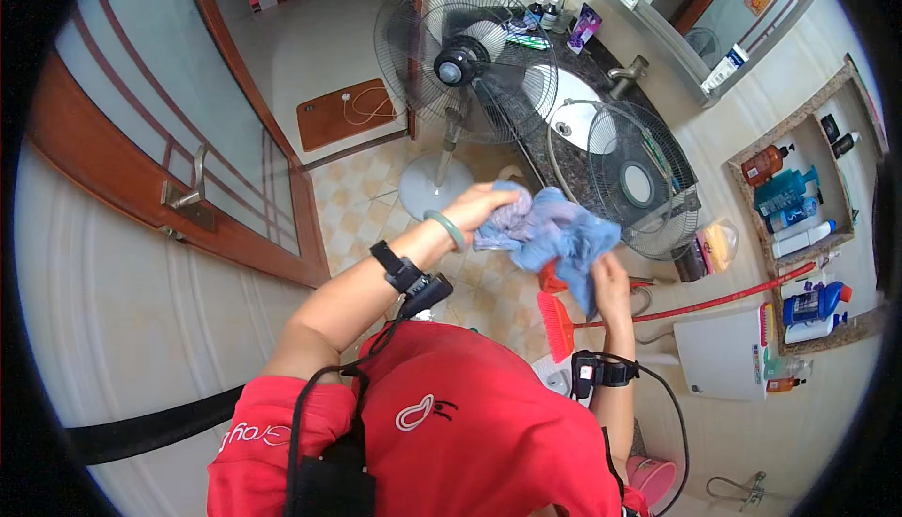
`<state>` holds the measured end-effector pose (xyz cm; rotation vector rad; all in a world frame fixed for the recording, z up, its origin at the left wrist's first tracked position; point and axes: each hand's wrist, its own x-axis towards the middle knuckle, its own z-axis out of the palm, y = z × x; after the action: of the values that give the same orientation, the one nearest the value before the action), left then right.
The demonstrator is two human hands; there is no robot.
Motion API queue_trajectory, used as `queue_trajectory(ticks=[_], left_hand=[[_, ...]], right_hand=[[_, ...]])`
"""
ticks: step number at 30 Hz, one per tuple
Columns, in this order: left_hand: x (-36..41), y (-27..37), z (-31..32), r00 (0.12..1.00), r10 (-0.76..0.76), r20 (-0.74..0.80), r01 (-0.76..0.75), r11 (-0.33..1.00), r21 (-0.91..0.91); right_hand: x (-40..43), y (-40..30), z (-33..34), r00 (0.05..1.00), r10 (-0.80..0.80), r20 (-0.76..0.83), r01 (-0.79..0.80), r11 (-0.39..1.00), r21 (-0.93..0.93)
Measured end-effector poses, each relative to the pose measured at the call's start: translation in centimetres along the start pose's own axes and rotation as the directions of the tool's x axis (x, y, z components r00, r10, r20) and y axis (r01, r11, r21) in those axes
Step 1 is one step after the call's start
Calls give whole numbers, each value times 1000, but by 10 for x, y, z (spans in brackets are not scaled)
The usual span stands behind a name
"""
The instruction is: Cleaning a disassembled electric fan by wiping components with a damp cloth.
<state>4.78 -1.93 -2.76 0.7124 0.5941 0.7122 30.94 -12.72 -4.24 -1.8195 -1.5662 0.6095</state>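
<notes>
Both my hands hold a crumpled blue and lilac cloth (564,231) in front of my body. My left hand (479,207), below a green bangle, grips its left end. At its right edge is my right hand (610,281), with the cloth between thumb and fingers. Beyond the cloth stands a pedestal fan (458,69) with its front grille off and its blades exposed. The detached fan grille (638,186) leans on the dark stone counter (539,154) beside the sink.
A wood-framed glass door (232,129) stands at the left. A red broom (557,327) lies near my right hand. Bottles fill the wall niche (764,245) at the right. The fan's round base (437,186) rests on the tiled floor, and a metal faucet (628,74) is by the sink (571,111).
</notes>
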Motion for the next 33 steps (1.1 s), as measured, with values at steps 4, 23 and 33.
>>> queue_trajectory(ticks=[4, 23, 33], left_hand=[[-24, 28, 58, 956, 54, 287, -174, 893, 415], [-15, -64, 40, 997, -39, 61, 59, 932, -357], [-13, -67, 40, 835, -129, 535, 353, 872, -340]], right_hand=[[-11, -23, 31, 824, 263, 501, 187, 709, -680], [-4, -132, 25, 747, -640, -180, 570, 756, -323], [4, -148, 35, 891, -305, -336, 440, 763, 474]])
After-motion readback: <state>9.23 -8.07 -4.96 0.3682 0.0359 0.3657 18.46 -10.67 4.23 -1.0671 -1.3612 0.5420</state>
